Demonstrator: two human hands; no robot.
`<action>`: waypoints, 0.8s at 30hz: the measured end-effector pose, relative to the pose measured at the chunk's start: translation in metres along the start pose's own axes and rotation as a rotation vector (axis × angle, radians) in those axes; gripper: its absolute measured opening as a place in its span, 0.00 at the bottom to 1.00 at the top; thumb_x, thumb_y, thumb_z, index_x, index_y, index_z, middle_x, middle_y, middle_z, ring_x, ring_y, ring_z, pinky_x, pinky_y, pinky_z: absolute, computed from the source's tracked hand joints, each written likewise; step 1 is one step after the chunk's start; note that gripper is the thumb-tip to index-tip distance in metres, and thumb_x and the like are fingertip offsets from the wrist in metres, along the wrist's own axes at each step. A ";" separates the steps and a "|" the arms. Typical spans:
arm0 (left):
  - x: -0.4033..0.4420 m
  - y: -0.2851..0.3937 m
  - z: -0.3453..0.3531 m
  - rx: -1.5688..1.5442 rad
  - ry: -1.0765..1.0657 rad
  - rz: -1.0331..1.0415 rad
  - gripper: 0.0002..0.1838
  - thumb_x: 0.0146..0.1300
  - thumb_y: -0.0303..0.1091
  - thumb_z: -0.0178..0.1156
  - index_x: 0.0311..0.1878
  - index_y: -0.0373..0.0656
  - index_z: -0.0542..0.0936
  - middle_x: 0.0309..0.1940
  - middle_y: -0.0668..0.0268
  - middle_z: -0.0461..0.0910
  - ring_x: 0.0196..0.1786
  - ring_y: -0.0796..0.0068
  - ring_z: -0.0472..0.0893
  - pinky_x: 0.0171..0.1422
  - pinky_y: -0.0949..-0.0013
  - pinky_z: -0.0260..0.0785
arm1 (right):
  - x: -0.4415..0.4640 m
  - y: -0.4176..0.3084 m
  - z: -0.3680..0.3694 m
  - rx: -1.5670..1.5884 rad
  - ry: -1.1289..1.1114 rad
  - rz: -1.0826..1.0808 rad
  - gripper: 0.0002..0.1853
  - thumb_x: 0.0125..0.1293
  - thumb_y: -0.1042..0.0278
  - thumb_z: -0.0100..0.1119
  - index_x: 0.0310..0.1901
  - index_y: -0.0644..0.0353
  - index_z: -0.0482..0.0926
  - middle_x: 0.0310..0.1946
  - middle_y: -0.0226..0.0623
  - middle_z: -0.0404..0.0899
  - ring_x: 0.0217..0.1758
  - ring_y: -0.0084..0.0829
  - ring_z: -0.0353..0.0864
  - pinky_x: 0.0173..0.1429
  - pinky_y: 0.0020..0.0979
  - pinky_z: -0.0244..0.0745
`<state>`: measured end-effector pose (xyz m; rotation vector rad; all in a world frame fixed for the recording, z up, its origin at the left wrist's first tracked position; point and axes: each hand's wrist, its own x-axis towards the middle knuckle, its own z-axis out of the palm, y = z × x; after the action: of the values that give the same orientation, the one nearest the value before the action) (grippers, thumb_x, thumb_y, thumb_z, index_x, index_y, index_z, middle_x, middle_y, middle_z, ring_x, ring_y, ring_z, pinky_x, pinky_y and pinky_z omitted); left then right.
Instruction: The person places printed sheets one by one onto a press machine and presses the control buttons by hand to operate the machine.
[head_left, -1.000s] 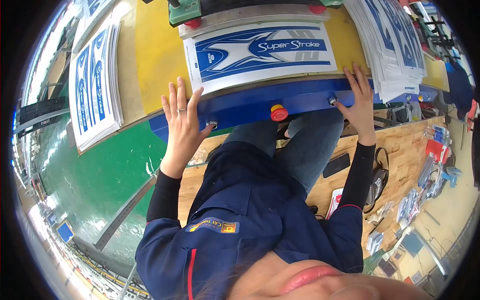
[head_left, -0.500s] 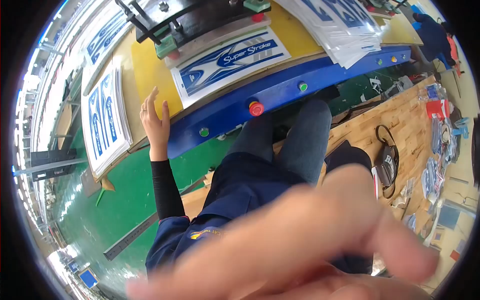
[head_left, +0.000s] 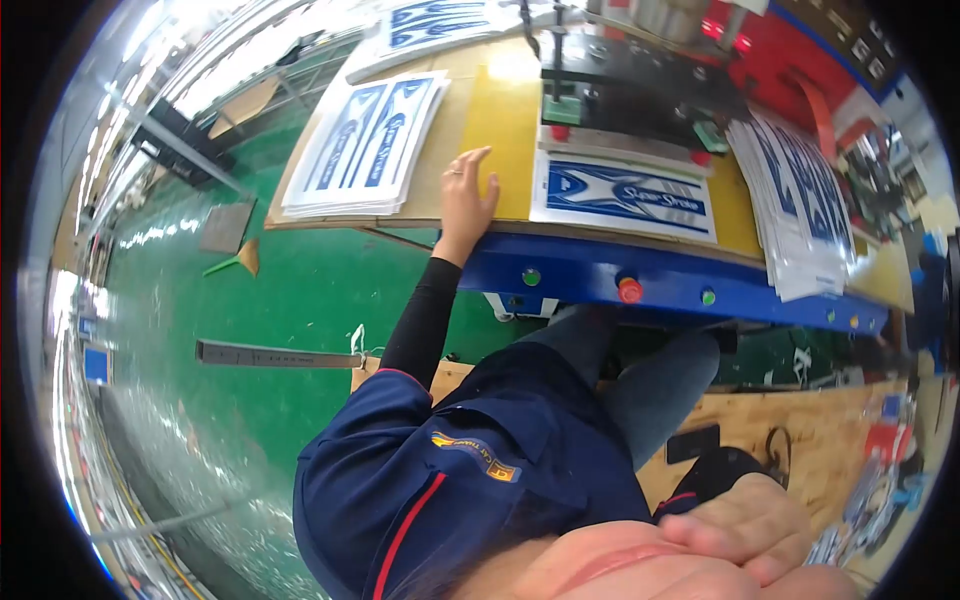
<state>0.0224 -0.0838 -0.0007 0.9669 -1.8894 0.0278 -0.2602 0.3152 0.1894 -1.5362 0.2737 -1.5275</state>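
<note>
My left hand rests at the front edge of the yellow work surface, fingers apart and holding nothing. A ring shows on one finger. To its right, a white sheet printed in blue with "Super Stroke" lies partly under the press's metal bar. A stack of similar printed sheets lies to the left of this hand. My right hand is raised close to the camera at the bottom, near my face. Its fingers are curled together, and no object shows in them.
Another sheet stack hangs over the front edge at the right. The blue front panel carries a red button and green buttons. A dark phone-like object lies on the wooden surface. A metal bar extends over the green floor.
The view has swung left, so the press appears farther right. My right hand, earlier blurred across the camera, is now lower with fingers curled. My left hand stays at the table edge.
</note>
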 end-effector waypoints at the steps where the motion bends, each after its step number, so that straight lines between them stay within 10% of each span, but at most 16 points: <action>1: 0.001 -0.001 -0.001 -0.009 0.011 0.017 0.20 0.66 0.29 0.59 0.62 0.42 0.75 0.55 0.53 0.80 0.60 0.53 0.78 0.64 0.54 0.69 | -0.003 -0.005 0.002 0.085 0.001 -0.048 0.15 0.78 0.65 0.51 0.49 0.69 0.83 0.46 0.63 0.83 0.47 0.52 0.87 0.48 0.48 0.86; 6: 0.030 0.071 -0.062 -0.558 -0.099 -0.012 0.09 0.68 0.20 0.55 0.47 0.38 0.83 0.42 0.59 0.86 0.49 0.63 0.85 0.57 0.64 0.72 | 0.074 -0.020 0.021 0.307 0.012 -0.124 0.17 0.78 0.60 0.52 0.41 0.64 0.85 0.43 0.59 0.85 0.46 0.47 0.88 0.46 0.47 0.87; 10: 0.063 0.178 -0.157 -1.547 -0.476 0.135 0.13 0.76 0.34 0.49 0.45 0.34 0.78 0.44 0.52 0.84 0.46 0.54 0.84 0.55 0.56 0.74 | 0.086 -0.036 0.039 -0.132 0.144 0.058 0.13 0.73 0.57 0.60 0.35 0.54 0.86 0.40 0.35 0.87 0.50 0.35 0.83 0.53 0.38 0.80; 16: 0.086 0.197 -0.212 -1.702 -1.043 0.508 0.17 0.76 0.50 0.52 0.47 0.48 0.79 0.46 0.81 0.87 0.64 0.64 0.76 0.73 0.51 0.58 | 0.060 -0.048 0.087 -0.339 0.279 -0.177 0.08 0.70 0.66 0.59 0.40 0.46 0.88 0.43 0.14 0.88 0.54 0.14 0.81 0.57 0.28 0.75; 19: 0.113 0.229 -0.251 -1.548 -1.249 0.174 0.11 0.71 0.48 0.60 0.43 0.53 0.83 0.43 0.91 0.87 0.62 0.77 0.77 0.77 0.56 0.56 | 0.052 -0.052 0.088 -0.310 0.235 -0.250 0.10 0.72 0.64 0.56 0.42 0.45 0.89 0.44 0.14 0.88 0.50 0.10 0.84 0.55 0.25 0.78; 24: 0.082 0.292 -0.282 -1.272 -0.847 -0.154 0.06 0.66 0.45 0.64 0.38 0.58 0.85 0.44 0.95 0.85 0.60 0.88 0.75 0.78 0.58 0.55 | 0.039 -0.069 0.109 -0.548 0.338 -0.272 0.11 0.72 0.63 0.54 0.41 0.45 0.89 0.44 0.13 0.89 0.48 0.08 0.85 0.52 0.22 0.80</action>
<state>0.0330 0.1801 0.3180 0.1713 -1.9399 -1.6742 -0.1864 0.3735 0.2858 -1.7741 0.7537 -2.0475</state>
